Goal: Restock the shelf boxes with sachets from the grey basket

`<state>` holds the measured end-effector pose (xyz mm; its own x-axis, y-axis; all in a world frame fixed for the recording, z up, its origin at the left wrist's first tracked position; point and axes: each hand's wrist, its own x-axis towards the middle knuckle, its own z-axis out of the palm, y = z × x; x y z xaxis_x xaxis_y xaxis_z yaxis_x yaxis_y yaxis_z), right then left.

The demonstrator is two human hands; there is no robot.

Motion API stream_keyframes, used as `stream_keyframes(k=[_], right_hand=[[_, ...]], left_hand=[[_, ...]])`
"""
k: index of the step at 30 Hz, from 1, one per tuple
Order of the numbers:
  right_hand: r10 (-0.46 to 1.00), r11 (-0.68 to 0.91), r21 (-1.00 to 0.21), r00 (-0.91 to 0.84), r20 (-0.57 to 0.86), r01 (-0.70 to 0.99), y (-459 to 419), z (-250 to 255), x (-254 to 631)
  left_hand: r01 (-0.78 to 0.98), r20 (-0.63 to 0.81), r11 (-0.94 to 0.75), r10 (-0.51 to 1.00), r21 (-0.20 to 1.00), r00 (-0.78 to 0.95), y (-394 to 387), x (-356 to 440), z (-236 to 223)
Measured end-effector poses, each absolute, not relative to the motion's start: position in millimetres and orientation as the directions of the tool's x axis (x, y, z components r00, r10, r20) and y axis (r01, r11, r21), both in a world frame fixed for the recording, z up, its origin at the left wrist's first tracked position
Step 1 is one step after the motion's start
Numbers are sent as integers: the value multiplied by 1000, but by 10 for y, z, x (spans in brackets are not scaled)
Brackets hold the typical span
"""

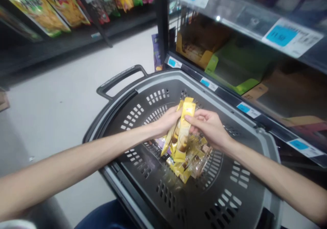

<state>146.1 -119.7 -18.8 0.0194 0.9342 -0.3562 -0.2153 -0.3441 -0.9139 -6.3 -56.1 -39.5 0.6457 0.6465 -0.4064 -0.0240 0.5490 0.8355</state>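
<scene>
Inside a dark grey shopping basket (204, 201), both my hands are close together over a small heap of packets. My right hand (208, 125) pinches a long yellow snack packet (184, 130) between thumb and fingers, and the packet hangs upright. My left hand (170, 118) is closed around more yellow packets (168, 138) just to the left, its fingertips hidden behind them. Beneath lies a pile of yellow and clear wrapped packets (189, 164) on the basket floor, with a bit of purple wrapper (160, 142) showing at its left.
The basket's handle (122, 81) sticks out at the far left. Along the right runs a shelf with blue-and-white price tags (281, 35) and open display boxes (232, 65). Bagged snacks (61, 7) hang on a rack at the upper left, above the pale floor (63, 96).
</scene>
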Motion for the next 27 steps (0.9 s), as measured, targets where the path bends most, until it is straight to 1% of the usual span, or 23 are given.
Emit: stream_keyframes(k=[3,7,11,15,18,23,27], right_hand=[[927,-354,-906,43,-373,-233,-1176,-183,1470],[936,-302,-919,104,-336,-254,-1139,-178,1514],[940,-265,-925,142,-311,-273,-1104,-173,1543],[929,-252,-932,206,-308,-261,-1088,-196,1556],[922,-247,-939,240,-304,-238,-1087,-233,1567],[910,-268,-930,250,-330,-251,-1079,-255,1573],[918,-297,-926,197,-345,-235,-1078,-269,1588]], left_hand=[[-50,-410,556,667,830,622,-558,-54,-391],[-81,-421,589,661,804,621,-546,-39,-315],[-127,-411,582,696,803,589,-538,-58,-261],[-153,-406,570,725,807,556,-533,-71,-251],[-171,-401,582,716,795,571,-530,-62,-241],[-161,-456,632,690,758,562,-526,-51,-206],[-128,-477,646,668,752,571,-525,-59,-205]])
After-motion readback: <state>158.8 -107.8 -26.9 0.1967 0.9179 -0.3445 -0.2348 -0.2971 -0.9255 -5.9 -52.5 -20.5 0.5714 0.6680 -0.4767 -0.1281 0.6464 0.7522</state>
